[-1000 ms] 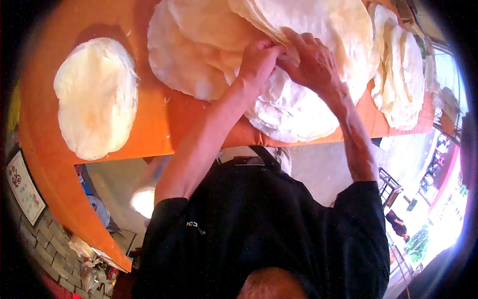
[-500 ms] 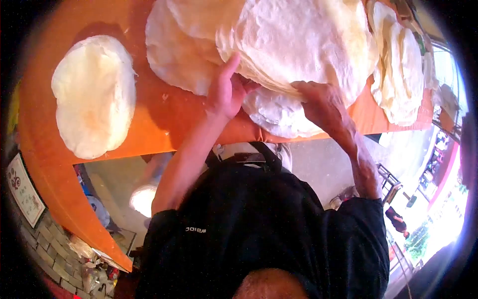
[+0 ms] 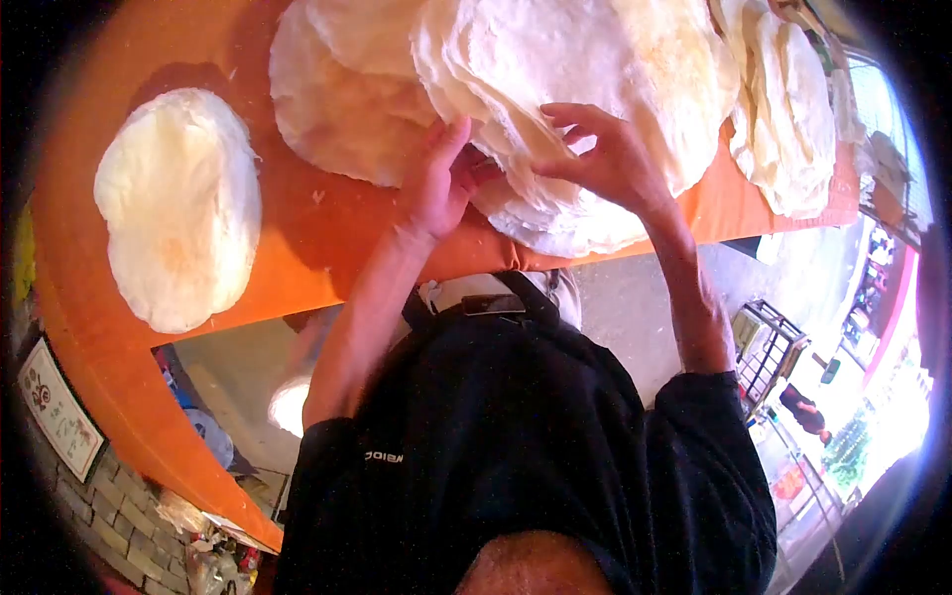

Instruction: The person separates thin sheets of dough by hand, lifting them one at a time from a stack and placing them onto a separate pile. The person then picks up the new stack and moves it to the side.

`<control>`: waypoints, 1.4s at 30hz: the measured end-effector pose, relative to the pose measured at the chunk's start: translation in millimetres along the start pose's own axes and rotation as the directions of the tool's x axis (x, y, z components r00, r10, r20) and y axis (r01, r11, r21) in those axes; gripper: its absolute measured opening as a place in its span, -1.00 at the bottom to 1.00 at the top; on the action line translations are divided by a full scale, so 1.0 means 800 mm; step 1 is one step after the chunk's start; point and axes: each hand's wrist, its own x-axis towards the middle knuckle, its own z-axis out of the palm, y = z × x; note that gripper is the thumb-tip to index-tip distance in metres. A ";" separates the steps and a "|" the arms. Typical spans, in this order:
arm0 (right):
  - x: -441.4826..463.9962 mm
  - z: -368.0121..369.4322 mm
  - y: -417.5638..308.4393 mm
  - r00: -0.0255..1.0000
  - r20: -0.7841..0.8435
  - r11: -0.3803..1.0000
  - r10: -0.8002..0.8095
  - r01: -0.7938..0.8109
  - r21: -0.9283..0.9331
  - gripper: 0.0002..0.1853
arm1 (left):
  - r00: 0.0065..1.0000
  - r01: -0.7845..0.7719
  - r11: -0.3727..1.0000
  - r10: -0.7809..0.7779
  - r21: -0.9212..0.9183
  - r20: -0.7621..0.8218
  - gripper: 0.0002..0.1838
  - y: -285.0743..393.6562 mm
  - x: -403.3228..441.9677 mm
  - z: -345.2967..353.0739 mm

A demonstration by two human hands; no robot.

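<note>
Several thin, pale flatbreads (image 3: 575,59) lie in an overlapping pile on the orange-covered table. My left hand (image 3: 436,188) is at the pile's near-left edge, its thumb raised along the rim and its fingers partly hidden under the sheets, gripping the edge. Over the near part of the pile is my right hand (image 3: 605,159), thumb and fingers apart in a loose curve; it may be touching the top sheet. Below both hands a lower flatbread (image 3: 565,223) juts out toward the table's front edge.
A separate oval flatbread (image 3: 178,213) lies at the left. More folded flatbreads (image 3: 783,119) are stacked at the right. The orange tablecloth (image 3: 297,233) runs toward me along the left side. A framed sign (image 3: 59,407) and a metal cart (image 3: 769,352) stand farther off.
My right hand has let go of the pile's near edge and moved left and up over it, its fingers now spread. My left hand has stayed near the same edge.
</note>
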 end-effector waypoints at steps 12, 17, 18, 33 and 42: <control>0.010 0.029 -0.011 0.983 -0.055 0.909 -0.174 0.139 -0.394 -0.77 | 0.992 -0.033 0.994 0.045 0.105 -0.116 -0.70 0.004 0.009 -0.012; 0.002 0.042 -0.034 0.940 -0.202 0.915 -0.275 0.192 -0.355 -0.54 | 0.980 -0.002 0.993 0.024 0.114 -0.200 -0.70 0.017 0.020 -0.011; -0.001 0.037 -0.033 0.941 -0.152 0.918 -0.303 0.245 -0.312 -0.41 | 0.971 0.038 0.997 -0.021 0.066 -0.237 -0.69 0.013 0.013 -0.015; -0.036 -0.068 -0.075 0.867 -0.410 0.803 -0.284 -0.019 -0.596 -0.85 | 0.959 -0.246 0.661 0.270 0.709 0.081 -0.60 0.012 0.013 -0.039; -0.007 -0.204 -0.012 0.917 -0.349 0.892 -0.192 0.015 -0.451 -0.72 | 0.996 -0.062 0.978 0.073 0.202 -0.047 -0.68 -0.008 0.019 -0.036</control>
